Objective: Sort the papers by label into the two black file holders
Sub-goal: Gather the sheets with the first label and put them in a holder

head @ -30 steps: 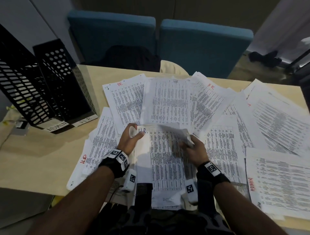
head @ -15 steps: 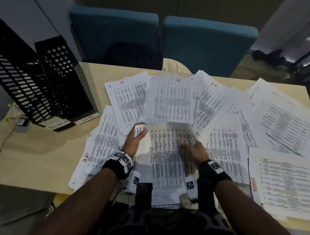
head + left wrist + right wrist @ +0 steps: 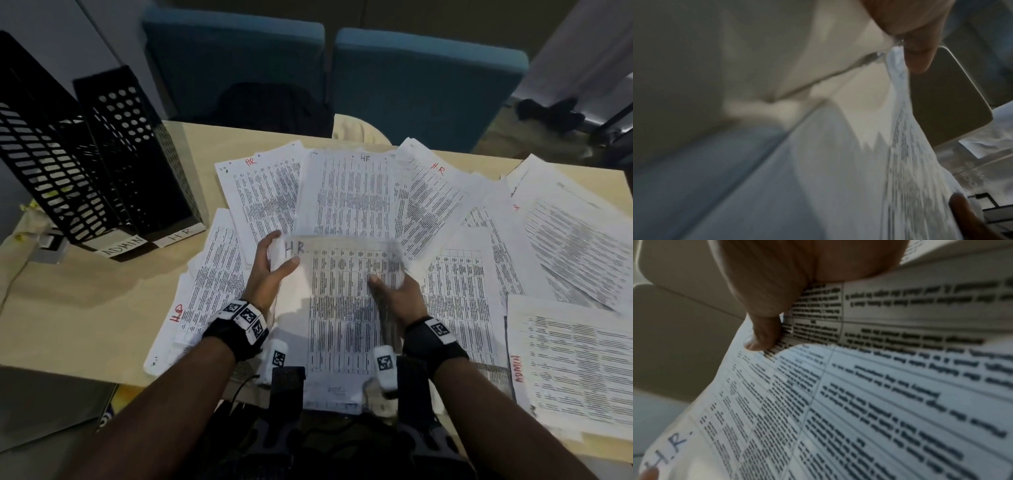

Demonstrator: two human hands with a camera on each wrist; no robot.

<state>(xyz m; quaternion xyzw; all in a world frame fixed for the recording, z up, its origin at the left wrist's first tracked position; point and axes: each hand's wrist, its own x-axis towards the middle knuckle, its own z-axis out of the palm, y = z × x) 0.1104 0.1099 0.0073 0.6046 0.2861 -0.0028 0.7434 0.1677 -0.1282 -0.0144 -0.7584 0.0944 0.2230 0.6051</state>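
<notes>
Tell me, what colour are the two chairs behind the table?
The chairs are blue, seen best in the head view.

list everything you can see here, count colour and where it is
held printed paper sheet marked H.R.: one, white with black print, lifted at centre front between both hands
loose printed paper sheets: many, exact count unclear, white, labels HR or ADMIN in red or black, fanned over the table
black perforated metal file holders: two, upright side by side at far left; left tag reads ADMIN, right tag HR
light wooden table: one, beige, under everything
blue upholstered chairs: two, behind the table
wrist bands with square markers: two, black and white, one per wrist
left hand: pinches the sheet's top left corner
right hand: grips the sheet's right side
</notes>
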